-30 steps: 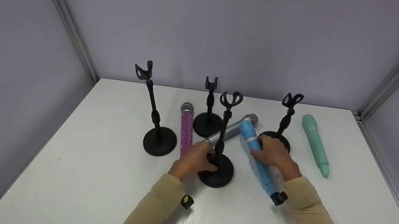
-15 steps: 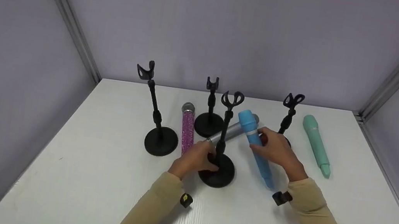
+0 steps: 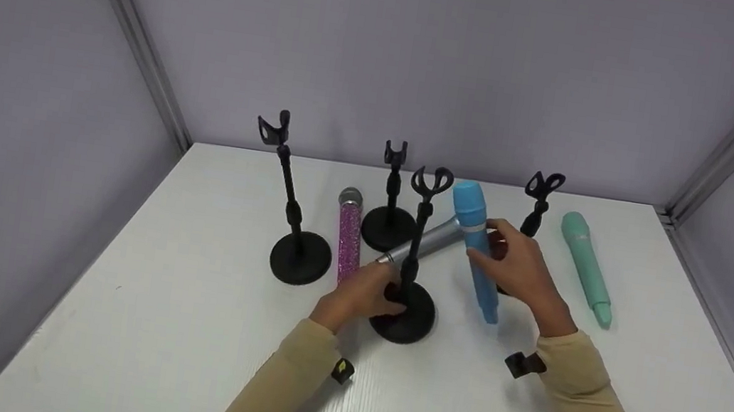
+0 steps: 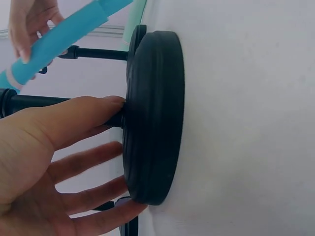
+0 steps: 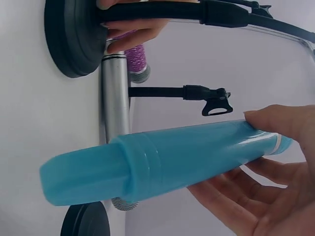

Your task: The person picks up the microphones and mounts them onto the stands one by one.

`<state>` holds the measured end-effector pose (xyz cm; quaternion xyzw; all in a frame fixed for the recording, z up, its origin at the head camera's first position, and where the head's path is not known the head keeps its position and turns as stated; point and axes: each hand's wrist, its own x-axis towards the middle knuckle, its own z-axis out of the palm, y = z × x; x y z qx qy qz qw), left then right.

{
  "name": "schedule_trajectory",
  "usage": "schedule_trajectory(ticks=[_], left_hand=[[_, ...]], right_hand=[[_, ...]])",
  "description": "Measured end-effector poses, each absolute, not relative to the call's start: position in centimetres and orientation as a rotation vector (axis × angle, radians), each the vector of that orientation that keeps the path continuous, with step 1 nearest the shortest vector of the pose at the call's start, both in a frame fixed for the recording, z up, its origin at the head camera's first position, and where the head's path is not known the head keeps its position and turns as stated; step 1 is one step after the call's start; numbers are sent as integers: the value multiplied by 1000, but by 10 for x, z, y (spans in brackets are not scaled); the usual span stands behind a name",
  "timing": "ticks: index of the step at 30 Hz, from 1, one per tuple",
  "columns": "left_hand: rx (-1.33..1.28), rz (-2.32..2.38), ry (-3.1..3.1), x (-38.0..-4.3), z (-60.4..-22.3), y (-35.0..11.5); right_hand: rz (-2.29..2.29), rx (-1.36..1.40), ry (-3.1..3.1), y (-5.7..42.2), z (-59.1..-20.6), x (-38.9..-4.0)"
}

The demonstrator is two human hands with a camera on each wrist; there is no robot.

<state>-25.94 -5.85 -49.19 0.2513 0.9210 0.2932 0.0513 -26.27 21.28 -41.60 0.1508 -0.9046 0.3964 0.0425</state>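
The likeliest mishap, I'd judge, is a knock: the blue mic point(image 3: 475, 239), lifted off the desk point(image 3: 192, 325) right of centre in the frame, has its head just right of the clip point(image 3: 428, 193) on the front stand point(image 3: 409, 269). A sideways push against those prongs could tip that stand if the hold on its base were too light. The mic's low end could also catch the silver mic point(image 3: 438, 239), which lies behind the front stand, and set it rolling into the back stand point(image 3: 388, 231). Gripped only near its head, the blue mic might swivel if its tail struck something. The right stand point(image 3: 532, 222), partly hidden behind the knuckles, could be bumped too.

The right hand point(image 3: 520, 263) grasps the blue mic just below the head, thumb on one side and fingers on the other, with the mic tilted head up and its tail nearer the desk. The left hand point(image 3: 360, 293), lower centre, holds the front stand low down, thumb and fingers spread around the foot of the pole with their tips on the base. Its forearm comes in from the bottom edge, beside the pink mic point(image 3: 349, 236).
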Motion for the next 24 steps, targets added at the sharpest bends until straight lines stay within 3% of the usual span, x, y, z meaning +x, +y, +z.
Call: schedule_trajectory(ticks=[24], left_hand=[[779, 987, 2785, -260, -496, -61]], right_hand=[[1323, 508, -2573, 196, -362, -263]])
